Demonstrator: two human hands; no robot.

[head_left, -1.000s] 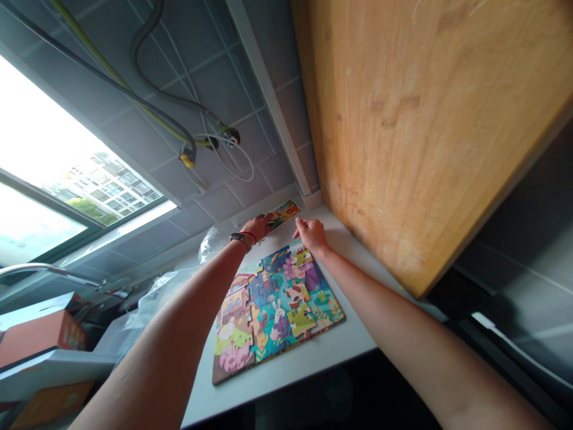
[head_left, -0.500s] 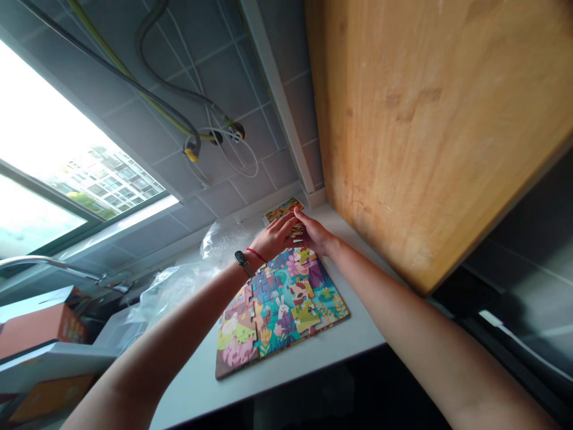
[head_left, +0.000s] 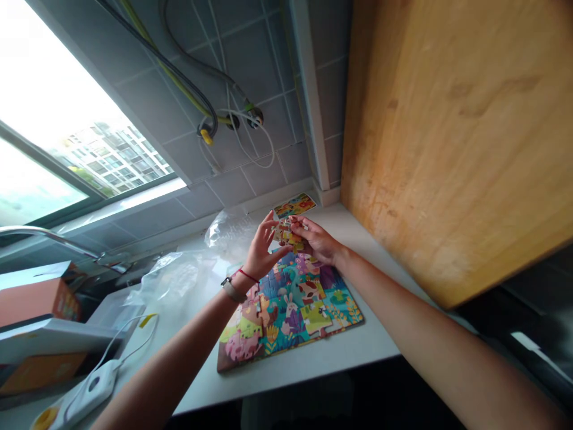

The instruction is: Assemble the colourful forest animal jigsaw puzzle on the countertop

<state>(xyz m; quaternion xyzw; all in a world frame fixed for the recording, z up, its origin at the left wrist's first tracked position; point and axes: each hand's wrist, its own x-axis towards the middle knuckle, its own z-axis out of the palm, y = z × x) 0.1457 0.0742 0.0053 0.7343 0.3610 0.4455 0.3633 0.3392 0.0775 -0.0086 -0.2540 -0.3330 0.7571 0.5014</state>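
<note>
A colourful jigsaw puzzle [head_left: 290, 310] with animals and plants lies on the white counter, most of its picture joined up. Above its far edge, my right hand [head_left: 320, 240] grips several jigsaw pieces [head_left: 290, 234] between thumb and fingers. Facing it from the left is my left hand [head_left: 262, 246], fingers and thumb spread apart around the near side of the pieces. Whether its fingertips touch them is unclear. Behind the hands, a small printed picture card [head_left: 296, 205] rests against the back of the counter.
Clear plastic bags [head_left: 172, 278] lie left of the puzzle. A white power strip [head_left: 92, 385] with a cord sits at lower left, near stacked boxes [head_left: 40, 298] and a metal tap [head_left: 67, 242]. A large wooden panel [head_left: 447, 137] rises on the right.
My hands, earlier overlapping above the puzzle's far edge, have come apart. The left has opened, showing the pieces in the right. The view has shifted, and the power strip now shows.
</note>
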